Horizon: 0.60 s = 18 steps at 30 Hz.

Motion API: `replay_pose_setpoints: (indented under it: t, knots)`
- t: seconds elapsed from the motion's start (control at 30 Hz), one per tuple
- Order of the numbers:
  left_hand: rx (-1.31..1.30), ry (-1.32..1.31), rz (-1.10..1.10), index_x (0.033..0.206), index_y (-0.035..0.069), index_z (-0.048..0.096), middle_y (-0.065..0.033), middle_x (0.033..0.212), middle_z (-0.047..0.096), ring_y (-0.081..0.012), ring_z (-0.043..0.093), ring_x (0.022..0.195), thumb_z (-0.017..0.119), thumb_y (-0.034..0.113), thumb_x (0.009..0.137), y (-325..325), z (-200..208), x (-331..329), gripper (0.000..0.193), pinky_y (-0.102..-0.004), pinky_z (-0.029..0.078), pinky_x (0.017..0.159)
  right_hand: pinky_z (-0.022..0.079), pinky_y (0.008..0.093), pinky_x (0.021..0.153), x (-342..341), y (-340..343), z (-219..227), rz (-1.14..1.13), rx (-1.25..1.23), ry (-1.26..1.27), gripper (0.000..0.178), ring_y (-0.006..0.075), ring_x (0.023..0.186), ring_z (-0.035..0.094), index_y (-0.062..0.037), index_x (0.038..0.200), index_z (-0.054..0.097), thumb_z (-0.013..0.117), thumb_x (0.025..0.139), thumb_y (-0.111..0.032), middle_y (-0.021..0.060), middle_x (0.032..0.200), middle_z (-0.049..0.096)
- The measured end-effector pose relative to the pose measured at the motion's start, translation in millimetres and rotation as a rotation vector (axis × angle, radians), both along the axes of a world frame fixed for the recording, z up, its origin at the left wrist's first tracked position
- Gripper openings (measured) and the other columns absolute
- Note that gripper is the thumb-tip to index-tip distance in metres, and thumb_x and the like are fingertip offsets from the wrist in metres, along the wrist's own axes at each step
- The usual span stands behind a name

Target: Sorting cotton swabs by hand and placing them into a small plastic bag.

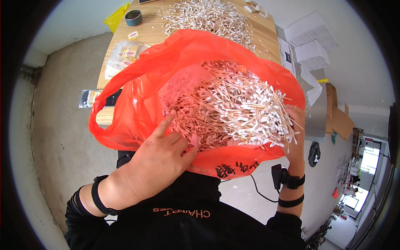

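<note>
A large red plastic bag [137, 96] gapes in front of me, its loop handle at the left and dark handwriting on its near side. Inside lies a heap of cotton swabs [246, 108] with white tips and wooden sticks; red film covers part of it at the left. My left hand [162, 154] is closed over the bag's near rim, its index finger stretched toward the swabs. At the bag's right side, my right hand [296, 129] reaches past the rim against the swabs. Swabs and film hide most of its fingers.
Behind the bag, a wooden table [266, 37] carries loose cotton swabs [212, 18], a dark green round tin [133, 17] and small clear packets [125, 54]. White stacks [312, 54] stand at the right, near cardboard [339, 118]. A black cable [260, 193] hangs by my right wrist.
</note>
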<state>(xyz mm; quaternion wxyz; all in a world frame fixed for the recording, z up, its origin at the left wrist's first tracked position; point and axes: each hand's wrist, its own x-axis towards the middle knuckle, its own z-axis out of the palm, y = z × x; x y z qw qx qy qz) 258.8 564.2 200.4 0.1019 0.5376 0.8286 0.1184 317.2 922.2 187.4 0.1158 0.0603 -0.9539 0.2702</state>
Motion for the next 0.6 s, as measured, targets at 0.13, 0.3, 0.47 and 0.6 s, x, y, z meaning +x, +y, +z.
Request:
replay_pose_setpoints:
  t: [0.13,0.3,0.47,0.6]
  knots:
    - [-0.001,-0.030,-0.012,0.104,0.010,0.066,-0.0049,0.088,0.058,-0.0222,0.060,0.098,0.059,0.010,0.076,-1.0,-0.3,2.6,0.028,-0.0548,0.026,0.114,0.043,0.0400,0.093,-0.7,-0.3,0.0,-0.014,-0.015,-0.010,0.068,0.0311,0.112,0.051,-0.0020,0.120,0.054,0.071,0.076,-0.051,0.0171,0.121,0.048]
    - [-0.075,-0.062,-0.064,0.103,0.011,0.066,-0.0055,0.091,0.058,-0.0226,0.058,0.103,0.060,0.013,0.077,-0.7,2.8,6.1,0.027,-0.0538,0.028,0.113,0.043,0.0398,0.094,1.7,1.8,-4.4,-0.057,-0.031,-0.029,0.071,0.0306,0.112,0.051,-0.0024,0.121,0.054,0.072,0.074,-0.053,0.0168,0.121,0.048]
    - [-0.058,-0.076,-0.055,0.103,0.011,0.066,-0.0059,0.095,0.059,-0.0231,0.058,0.106,0.061,0.014,0.077,-2.3,-1.5,9.7,0.027,-0.0531,0.028,0.112,0.043,0.0397,0.094,2.6,2.8,-4.1,-0.061,-0.087,-0.026,0.072,0.0302,0.113,0.051,-0.0028,0.121,0.054,0.073,0.073,-0.053,0.0166,0.122,0.048]
    - [-0.072,-0.097,-0.052,0.103,0.010,0.066,-0.0067,0.097,0.060,-0.0236,0.057,0.106,0.060,0.014,0.077,-2.7,-1.4,9.9,0.026,-0.0530,0.029,0.112,0.042,0.0402,0.094,2.2,2.8,-4.4,-0.028,-0.068,-0.010,0.071,0.0307,0.113,0.051,-0.0026,0.121,0.054,0.074,0.073,-0.051,0.0167,0.122,0.048]
